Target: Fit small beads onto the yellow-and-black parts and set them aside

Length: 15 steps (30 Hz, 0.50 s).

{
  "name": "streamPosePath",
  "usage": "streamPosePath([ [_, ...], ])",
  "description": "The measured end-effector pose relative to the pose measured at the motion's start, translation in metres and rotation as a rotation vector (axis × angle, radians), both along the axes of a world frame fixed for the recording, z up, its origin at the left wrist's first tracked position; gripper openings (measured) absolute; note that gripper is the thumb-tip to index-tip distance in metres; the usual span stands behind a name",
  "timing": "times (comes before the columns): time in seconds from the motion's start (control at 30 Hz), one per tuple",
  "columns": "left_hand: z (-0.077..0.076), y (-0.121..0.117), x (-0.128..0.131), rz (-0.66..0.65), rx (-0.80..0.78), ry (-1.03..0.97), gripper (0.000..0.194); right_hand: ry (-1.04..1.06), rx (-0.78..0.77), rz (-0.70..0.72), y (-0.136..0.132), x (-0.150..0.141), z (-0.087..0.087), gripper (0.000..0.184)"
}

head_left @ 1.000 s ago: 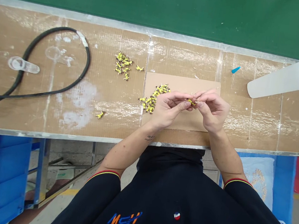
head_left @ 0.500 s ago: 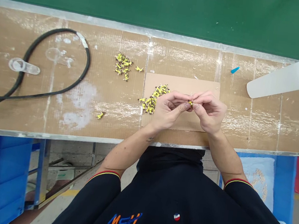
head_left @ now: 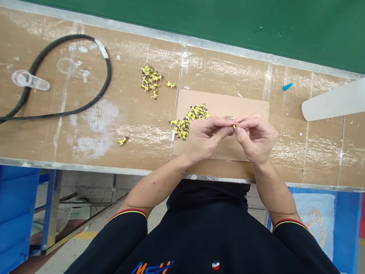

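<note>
Between the fingertips of both hands is a tiny yellow figurine [head_left: 234, 126], mostly covered by the fingers. My left hand [head_left: 207, 135] pinches it from the left, thumb against forefinger. From the other side my right hand [head_left: 256, 136] pinches it too, the fingertips of both hands nearly touching. Beneath them lies a flat cardboard sheet [head_left: 222, 104]. A heap of small yellow figurines with dark and white parts [head_left: 183, 126] rests on its left side, partly behind my left hand. Farther left on the table is another cluster of yellow figurines [head_left: 150, 79].
A single yellow figurine [head_left: 122, 140] lies near the front edge. A looped black cable [head_left: 107, 80] and a clear plastic piece [head_left: 30, 80] are at left. At right lie a white bottle [head_left: 347, 98] and a small blue cap [head_left: 287, 86]. Blue crates [head_left: 9, 214] stand below the table.
Both hands stay pinched together over the cardboard, with small finger shifts. Less of the figurine shows between the fingertips now. The things on the table have not moved.
</note>
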<state>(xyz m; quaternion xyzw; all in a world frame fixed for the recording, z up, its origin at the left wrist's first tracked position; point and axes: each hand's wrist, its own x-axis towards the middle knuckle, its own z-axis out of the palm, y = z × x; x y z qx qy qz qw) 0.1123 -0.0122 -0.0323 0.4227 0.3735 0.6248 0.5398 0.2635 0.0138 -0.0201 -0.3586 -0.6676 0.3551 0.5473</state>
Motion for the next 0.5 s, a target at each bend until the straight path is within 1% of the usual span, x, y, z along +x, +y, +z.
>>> streamPosePath([
  [0.1,-0.004,0.0,-0.002,0.031,0.1,0.129,0.012,0.012,-0.031,0.037,0.001,0.003,0.002,0.01],
  [0.2,-0.007,0.0,-0.005,0.07,0.226,0.243,0.012,0.008,-0.09,0.061,0.001,0.005,0.003,0.011],
  [0.33,-0.004,0.001,-0.01,0.113,0.373,0.441,0.015,0.043,-0.209,0.046,0.0,0.003,0.005,0.022],
  [0.4,-0.002,0.002,-0.013,0.124,0.412,0.533,0.012,0.057,-0.277,0.048,0.0,0.001,0.006,0.026],
  [0.5,0.001,0.002,-0.015,0.133,0.423,0.626,0.01,0.06,-0.353,0.049,0.0,0.0,0.007,0.026],
])
